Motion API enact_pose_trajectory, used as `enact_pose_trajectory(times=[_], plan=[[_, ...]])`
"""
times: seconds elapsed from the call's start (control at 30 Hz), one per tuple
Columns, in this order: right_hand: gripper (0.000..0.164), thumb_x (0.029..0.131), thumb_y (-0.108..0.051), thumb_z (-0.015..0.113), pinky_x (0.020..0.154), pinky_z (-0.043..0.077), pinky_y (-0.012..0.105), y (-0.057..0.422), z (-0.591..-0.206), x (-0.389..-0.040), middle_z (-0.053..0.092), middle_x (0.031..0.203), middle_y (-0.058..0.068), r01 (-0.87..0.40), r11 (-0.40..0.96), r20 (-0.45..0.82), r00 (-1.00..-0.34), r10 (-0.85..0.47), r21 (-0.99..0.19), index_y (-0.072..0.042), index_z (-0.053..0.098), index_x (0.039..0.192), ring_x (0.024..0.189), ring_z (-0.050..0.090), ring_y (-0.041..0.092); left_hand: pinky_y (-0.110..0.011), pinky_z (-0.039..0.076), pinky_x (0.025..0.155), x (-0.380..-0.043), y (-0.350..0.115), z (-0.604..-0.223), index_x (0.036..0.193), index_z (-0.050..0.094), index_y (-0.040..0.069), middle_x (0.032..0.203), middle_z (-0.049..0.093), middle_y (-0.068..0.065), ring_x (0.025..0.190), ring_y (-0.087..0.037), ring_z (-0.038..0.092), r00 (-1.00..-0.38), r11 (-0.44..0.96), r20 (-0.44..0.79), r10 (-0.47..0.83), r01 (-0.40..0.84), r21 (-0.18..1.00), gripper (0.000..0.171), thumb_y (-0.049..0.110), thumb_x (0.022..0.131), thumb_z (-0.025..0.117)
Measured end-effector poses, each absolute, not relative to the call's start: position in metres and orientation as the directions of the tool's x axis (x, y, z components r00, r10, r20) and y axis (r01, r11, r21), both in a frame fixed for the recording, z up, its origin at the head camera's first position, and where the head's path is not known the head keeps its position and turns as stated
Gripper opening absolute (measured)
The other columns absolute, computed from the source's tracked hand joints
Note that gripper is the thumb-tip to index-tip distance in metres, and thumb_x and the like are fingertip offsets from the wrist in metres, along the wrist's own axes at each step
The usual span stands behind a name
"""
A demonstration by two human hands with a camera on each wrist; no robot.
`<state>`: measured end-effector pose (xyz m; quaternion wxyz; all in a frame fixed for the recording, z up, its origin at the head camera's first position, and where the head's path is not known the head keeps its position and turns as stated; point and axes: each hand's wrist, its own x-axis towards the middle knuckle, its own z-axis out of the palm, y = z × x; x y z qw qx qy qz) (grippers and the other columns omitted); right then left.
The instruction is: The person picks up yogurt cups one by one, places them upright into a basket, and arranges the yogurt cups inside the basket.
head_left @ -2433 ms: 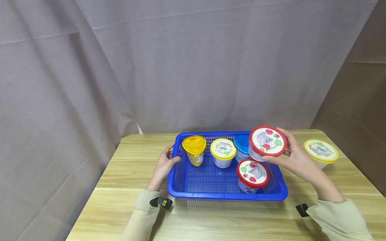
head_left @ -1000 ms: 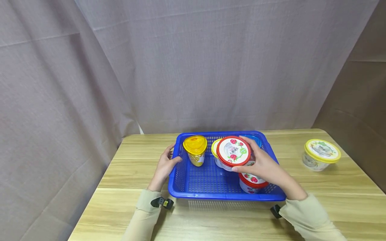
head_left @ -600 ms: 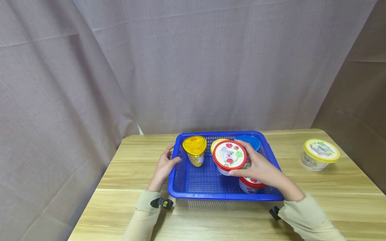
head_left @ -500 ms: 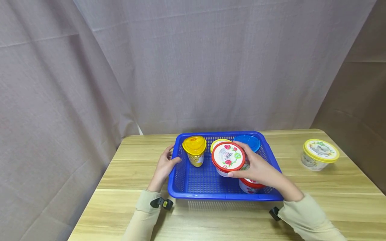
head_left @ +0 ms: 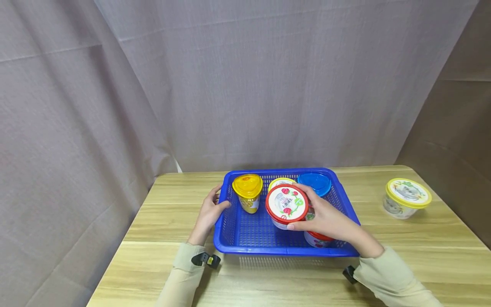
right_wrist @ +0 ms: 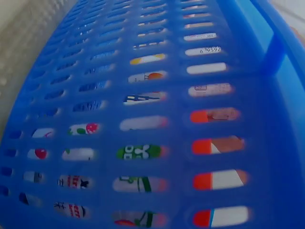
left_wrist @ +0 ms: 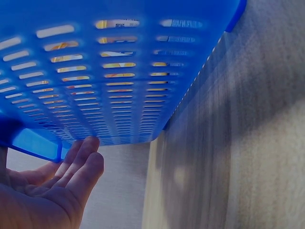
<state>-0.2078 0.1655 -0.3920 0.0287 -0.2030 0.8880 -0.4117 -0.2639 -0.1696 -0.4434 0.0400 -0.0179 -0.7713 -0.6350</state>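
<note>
My right hand point(head_left: 330, 216) grips a red-lidded tub point(head_left: 287, 204) with strawberries on its lid, fingers and thumb around its side, over the middle of a blue plastic basket point(head_left: 284, 250). The held tub partly covers a yellow-lidded tub point(head_left: 281, 182). Below the hand sits a second red-lidded tub point(head_left: 317, 241), its lid mostly hidden. Behind it stands a blue-lidded tub point(head_left: 314, 182); at the left is a yellow cup point(head_left: 247, 187) with a rounded triangular lid. My left hand point(head_left: 209, 211) holds the basket's left rim, thumb on top, fingers point(left_wrist: 88, 167) at the outer wall.
Another yellow-lidded tub point(head_left: 408, 196) stands on the wooden table point(head_left: 161, 221), right of the basket. Grey cloth point(head_left: 245, 85) hangs behind the table. Basket slots fill most of the right wrist view, with tub prints showing through.
My right hand has carried the red-lidded tub from the basket's right side leftward to the middle, then slightly lower and toward me. My left hand has stayed on the rim.
</note>
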Motion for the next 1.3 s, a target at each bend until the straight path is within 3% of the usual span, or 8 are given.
enact_pose_trajectory(times=[0.33,0.67,1.0,1.3], plan=[[0.111,0.075,-0.052,0.085,0.096,0.050,0.058,0.164,-0.400,-0.207,0.045,0.146,0.022,-0.376,0.585,0.124,-0.897,-0.424,-0.718,-0.012,0.022,0.157,0.125,0.052,0.038,-0.037,0.058,0.076,-0.266,-0.170,-0.448,0.150,0.044,0.002,0.116,0.062,-0.023,0.090,-0.022,0.063,-0.996,0.203,0.086,-0.025,0.079,0.976,0.075,0.003,0.079,0.068],[0.107,0.073,-0.052,0.086,0.095,0.052,0.054,0.160,-0.403,-0.205,0.050,0.141,0.014,-0.383,0.587,0.097,-0.883,-0.459,-0.713,-0.015,0.026,0.155,0.125,0.052,0.034,-0.037,0.059,0.073,-0.264,-0.169,-0.446,0.150,0.044,0.004,0.114,0.062,-0.021,0.088,-0.022,0.064,-0.997,0.196,0.078,-0.026,0.071,0.978,0.076,0.004,0.079,0.068],[0.113,0.068,-0.068,0.081,0.098,0.050,0.053,0.157,-0.408,-0.205,0.053,0.138,0.010,-0.454,0.650,0.106,-0.859,-0.501,-0.610,-0.014,0.033,0.154,0.121,0.055,0.026,-0.035,0.059,0.073,-0.264,-0.168,-0.445,0.150,0.044,0.004,0.114,0.062,-0.020,0.089,-0.022,0.064,-0.996,0.200,0.077,-0.032,0.069,0.977,0.076,0.003,0.079,0.068],[0.109,0.071,-0.062,0.083,0.098,0.051,0.050,0.153,-0.411,-0.205,0.052,0.140,0.008,-0.466,0.656,0.071,-0.842,-0.535,-0.594,-0.015,0.033,0.156,0.124,0.052,0.025,-0.034,0.059,0.074,-0.265,-0.170,-0.447,0.150,0.043,0.002,0.115,0.062,-0.022,0.086,-0.018,0.064,-0.997,0.187,0.077,-0.027,0.071,0.980,0.075,0.003,0.079,0.068]])
